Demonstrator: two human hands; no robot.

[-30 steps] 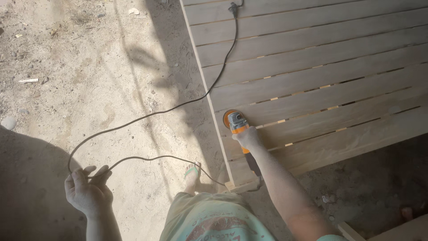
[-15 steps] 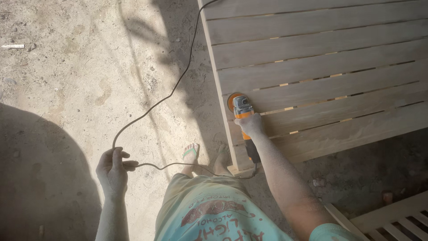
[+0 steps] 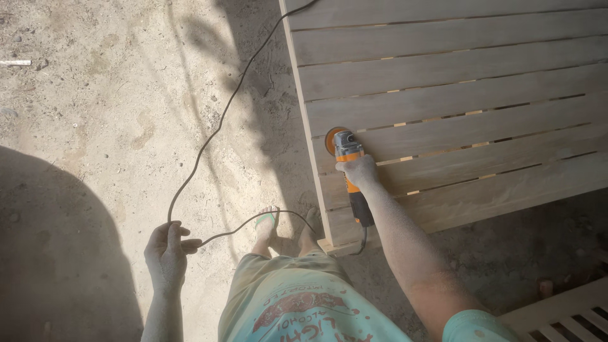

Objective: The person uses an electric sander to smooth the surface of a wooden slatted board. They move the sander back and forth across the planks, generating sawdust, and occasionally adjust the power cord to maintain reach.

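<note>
- Grinder [image 3: 349, 170]: an orange and grey power tool with a black rear handle, lying on the slatted wooden panel [image 3: 456, 101] near the panel's left edge, its round disc end pointing away from the person.
- Right hand [image 3: 360, 171]: wrapped tight around the grinder's middle, pressing it onto a slat of the panel.
- Cord [image 3: 215, 133]: a thin black line that leaves the grinder's rear, loops past the panel's near left corner, and runs across the sandy ground to the left of the panel, then back up over the panel's top left corner.
- Left hand [image 3: 166, 248]: well left of the panel, low over the ground, fingers curled closed around a bend of the cord.
- Feet [image 3: 285, 225]: bare in green flip-flops, just beside the panel's near left corner.
- Ground [image 3: 95, 114]: pale sand left of the panel, partly in shadow.
- Second slatted piece [image 3: 563, 313]: below the panel's near right side.
</note>
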